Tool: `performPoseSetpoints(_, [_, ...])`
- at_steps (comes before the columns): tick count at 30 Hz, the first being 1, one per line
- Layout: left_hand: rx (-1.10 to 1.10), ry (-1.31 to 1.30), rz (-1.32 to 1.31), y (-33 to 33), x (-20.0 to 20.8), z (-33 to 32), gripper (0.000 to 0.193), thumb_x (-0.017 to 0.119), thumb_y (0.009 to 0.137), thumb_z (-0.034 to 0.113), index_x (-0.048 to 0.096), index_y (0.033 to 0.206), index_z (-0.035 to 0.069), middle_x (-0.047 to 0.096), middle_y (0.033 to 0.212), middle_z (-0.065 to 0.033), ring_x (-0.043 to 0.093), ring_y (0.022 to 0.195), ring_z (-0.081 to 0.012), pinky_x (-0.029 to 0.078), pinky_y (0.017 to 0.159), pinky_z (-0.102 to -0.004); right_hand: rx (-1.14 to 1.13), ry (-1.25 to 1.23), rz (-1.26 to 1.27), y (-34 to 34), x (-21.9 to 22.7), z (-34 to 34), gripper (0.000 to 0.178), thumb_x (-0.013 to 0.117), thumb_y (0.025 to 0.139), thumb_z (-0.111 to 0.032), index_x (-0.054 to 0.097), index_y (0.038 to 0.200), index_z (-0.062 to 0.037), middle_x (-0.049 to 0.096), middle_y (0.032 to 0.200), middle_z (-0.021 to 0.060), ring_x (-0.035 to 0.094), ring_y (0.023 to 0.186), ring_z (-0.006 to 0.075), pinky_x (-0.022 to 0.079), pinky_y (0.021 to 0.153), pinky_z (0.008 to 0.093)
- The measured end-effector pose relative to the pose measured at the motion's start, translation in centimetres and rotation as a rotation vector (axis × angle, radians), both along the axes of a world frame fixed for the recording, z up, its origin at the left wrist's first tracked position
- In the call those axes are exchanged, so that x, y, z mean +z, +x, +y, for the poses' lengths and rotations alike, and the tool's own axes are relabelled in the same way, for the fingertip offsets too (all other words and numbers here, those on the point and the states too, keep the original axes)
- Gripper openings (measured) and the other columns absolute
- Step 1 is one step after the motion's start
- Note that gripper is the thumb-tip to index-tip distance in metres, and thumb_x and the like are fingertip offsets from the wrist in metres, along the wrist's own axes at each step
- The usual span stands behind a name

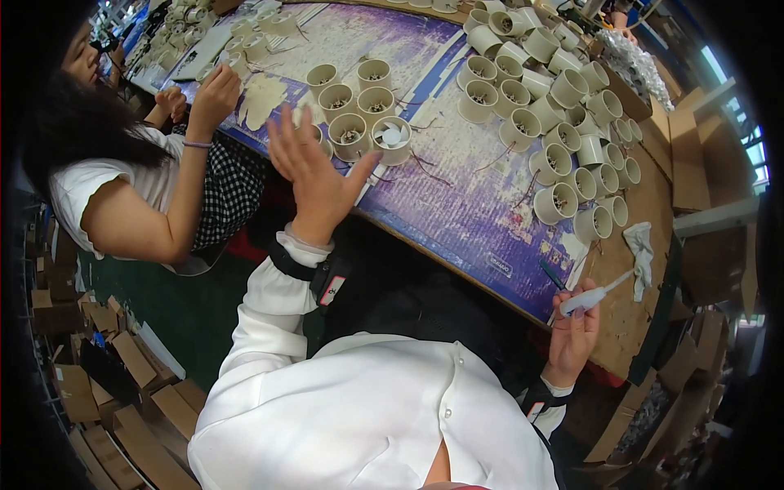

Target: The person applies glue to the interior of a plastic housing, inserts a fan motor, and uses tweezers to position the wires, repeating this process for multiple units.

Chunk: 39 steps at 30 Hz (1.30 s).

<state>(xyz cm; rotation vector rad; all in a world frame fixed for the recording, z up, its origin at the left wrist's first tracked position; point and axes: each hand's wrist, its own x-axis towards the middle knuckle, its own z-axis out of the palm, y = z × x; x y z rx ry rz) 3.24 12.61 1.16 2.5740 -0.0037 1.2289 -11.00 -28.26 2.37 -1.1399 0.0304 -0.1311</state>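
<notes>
The table [433,204] is brightly lit, white strips [714,64] glare rightward, edges bend.

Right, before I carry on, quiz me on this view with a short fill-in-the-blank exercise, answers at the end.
1. The right hand grips a nozzled bottle coloured ____.
2. The crumpled cloth lies to the ____ of that hand.
3. The cup beside the left hand's thumb holds pieces coloured ____.
4. The wristbands on both arms are ____.

Missing words: white; right; white; black.
</notes>
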Motion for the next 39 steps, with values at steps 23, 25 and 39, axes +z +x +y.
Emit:
performPoseSetpoints(23, [-0.616, 0.015, 0.158, -1.1, 1.7, -9.5, 0.079, 0.084, 0.079, 0.027, 0.043, 0.142, 0.003, 0.044, 0.152, -0.0188, 0.024, 0.145, -0.0471, 0.019, 0.118, -0.0570, -0.617, -0.968, 0.114, 0.9, -1.7, -11.5, 0.037, 0.067, 0.095, -0.002, 0.055, 0.129, 0.0000, 0.065, 0.122, 0.0103, 0.063, 0.112, 0.0192, 0.049, 0.098, 0.0315])
performPoseSetpoints(25, [-0.673, -0.033, 0.174, -1.2, 1.7, -10.1, 0.074, 0.083, 0.080, 0.026, 0.046, 0.139, 0.002, 0.047, 0.150, -0.0175, 0.028, 0.144, -0.0459, 0.021, 0.117, -0.0556, -0.893, -1.243, 0.048, 0.7, -0.2, -9.6, 0.036, 0.067, 0.094, -0.003, 0.057, 0.128, -0.0008, 0.066, 0.121, 0.0106, 0.063, 0.111, 0.0206, 0.049, 0.097, 0.0331])
performPoseSetpoints(39, [-0.738, -0.198, 0.286, -1.3, -0.6, -10.7, 0.060, 0.081, 0.082, 0.023, 0.053, 0.132, 0.003, 0.058, 0.133, -0.0139, 0.042, 0.135, -0.0400, 0.034, 0.110, -0.0497, -0.219, -1.786, -0.509, 12.3, 3.5, 2.8, 0.029, 0.073, 0.080, -0.006, 0.069, 0.109, -0.0067, 0.069, 0.105, 0.0082, 0.061, 0.104, 0.0308, 0.051, 0.089, 0.0410])
